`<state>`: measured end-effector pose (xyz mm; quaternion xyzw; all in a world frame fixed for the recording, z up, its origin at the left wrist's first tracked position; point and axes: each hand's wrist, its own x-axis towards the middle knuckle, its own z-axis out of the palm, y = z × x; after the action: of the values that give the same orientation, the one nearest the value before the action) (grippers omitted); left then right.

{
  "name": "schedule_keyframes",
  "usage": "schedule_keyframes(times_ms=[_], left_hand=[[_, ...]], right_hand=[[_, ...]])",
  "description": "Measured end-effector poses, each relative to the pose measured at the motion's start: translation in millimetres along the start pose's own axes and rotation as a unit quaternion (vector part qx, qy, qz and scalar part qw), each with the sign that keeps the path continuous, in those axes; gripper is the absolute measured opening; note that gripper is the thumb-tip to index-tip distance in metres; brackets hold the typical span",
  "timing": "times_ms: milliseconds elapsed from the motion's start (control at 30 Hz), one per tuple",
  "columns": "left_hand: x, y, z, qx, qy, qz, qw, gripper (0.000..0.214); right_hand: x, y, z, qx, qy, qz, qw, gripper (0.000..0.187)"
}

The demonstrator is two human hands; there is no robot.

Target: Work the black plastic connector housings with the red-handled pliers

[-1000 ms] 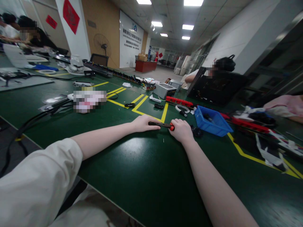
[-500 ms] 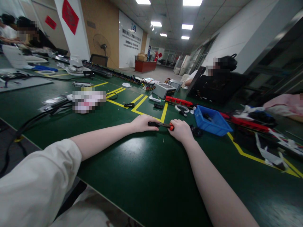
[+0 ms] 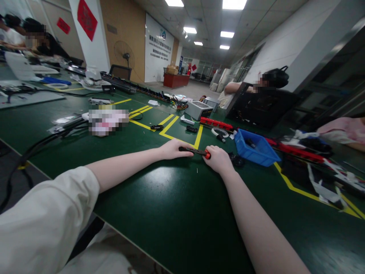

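Note:
My right hand (image 3: 219, 159) is closed around the red handle of what look like pliers (image 3: 201, 153), whose dark metal jaws point left. Pinched in my left hand (image 3: 172, 149) is a small black part (image 3: 184, 149), and the jaws meet its right end. Whether they grip it or only touch it, I cannot tell. Both hands are just above the green table (image 3: 159, 213). Below the pliers lies a short thin white sliver (image 3: 197, 170). Just beyond my hands are a small black block (image 3: 191, 129) and a flat black piece (image 3: 156, 127).
A blue bin (image 3: 256, 147) with a black item inside stands right of my right hand, beside a dark coil (image 3: 236, 160). Behind are a white cable (image 3: 219, 132), a grey metal box (image 3: 199, 109) and red strips (image 3: 216, 123). Black cables (image 3: 42, 142) run along the left edge.
My hands keep nearly the same place; the pliers appear slightly turned, their jaws now looking darker and narrower. A person behind the black case at the right has raised an arm.

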<state>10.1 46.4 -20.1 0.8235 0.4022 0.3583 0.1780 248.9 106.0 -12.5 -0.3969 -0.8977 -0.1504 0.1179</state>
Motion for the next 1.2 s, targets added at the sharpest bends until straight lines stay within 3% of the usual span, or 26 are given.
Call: schedule_keyframes(times_ms=[600,1200], left_hand=[[0.2,-0.3,1.3,-0.038,0.023,-0.018,0.999,0.043],[-1.3,5.2,-0.7,-0.096,-0.011,-0.097,0.991,0.044]], right_hand=[[-0.8,1.5,1.6,-0.009,0.045,-0.004,0.999,0.009],[-1.4,-0.3,-0.7,-0.014,0.037,-0.007,0.999,0.007]])
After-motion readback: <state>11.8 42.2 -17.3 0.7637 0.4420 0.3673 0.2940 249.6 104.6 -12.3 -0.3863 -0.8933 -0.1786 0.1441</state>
